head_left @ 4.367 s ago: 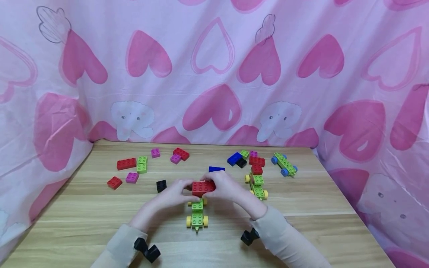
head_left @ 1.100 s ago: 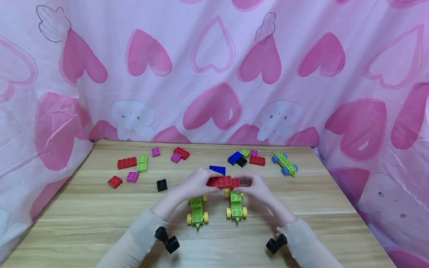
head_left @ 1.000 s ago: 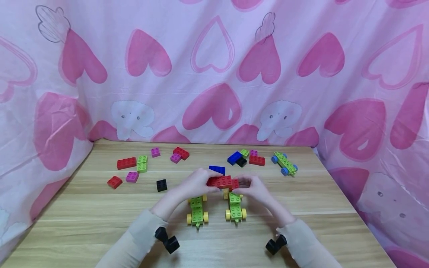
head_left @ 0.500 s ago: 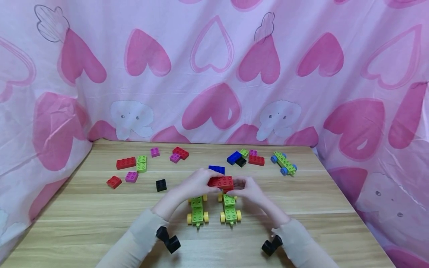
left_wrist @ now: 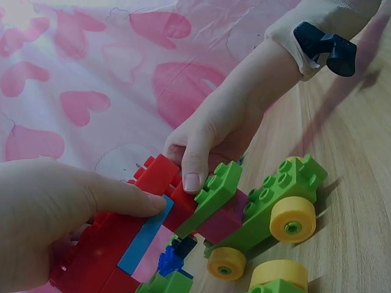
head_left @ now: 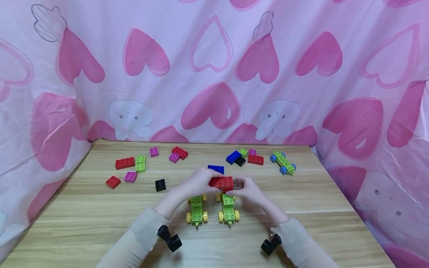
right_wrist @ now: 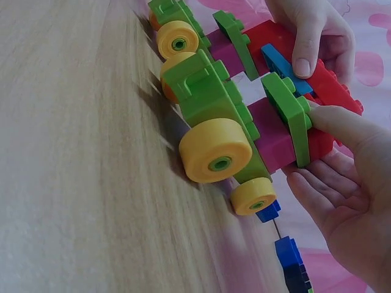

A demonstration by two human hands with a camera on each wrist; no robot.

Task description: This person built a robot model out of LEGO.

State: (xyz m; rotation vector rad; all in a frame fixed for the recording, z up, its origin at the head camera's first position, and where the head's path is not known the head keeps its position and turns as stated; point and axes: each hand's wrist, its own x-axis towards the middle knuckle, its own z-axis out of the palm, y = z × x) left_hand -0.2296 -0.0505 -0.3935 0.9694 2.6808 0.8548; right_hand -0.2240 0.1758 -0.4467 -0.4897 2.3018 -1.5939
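Two toy cars of building bricks stand side by side in the head view: the left car [head_left: 196, 212] and the right car [head_left: 228, 212], each with a lime base and yellow wheels. My left hand [head_left: 199, 183] grips the red brick [head_left: 222, 182] at the left car's far end, its thumb on a thin blue piece [left_wrist: 145, 238]. My right hand [head_left: 246, 190] holds the right car's far end, where a red brick [left_wrist: 183, 207], a green brick [right_wrist: 287, 110] and a magenta brick [right_wrist: 272, 134] are stacked. In the head view the hands partly hide these stacks.
A blue brick [head_left: 216, 169] lies just beyond the hands. Red, lime and magenta bricks and a black brick [head_left: 160, 185] are scattered at left. Another cluster, with a red brick [head_left: 256, 159], sits at back right, near a lime car base [head_left: 283, 162] with blue wheels.
Earlier, both hands were at the left car while the right car stood farther back. My right hand brought it alongside, then shifted it left until its red bricks met the left hand's red brick.
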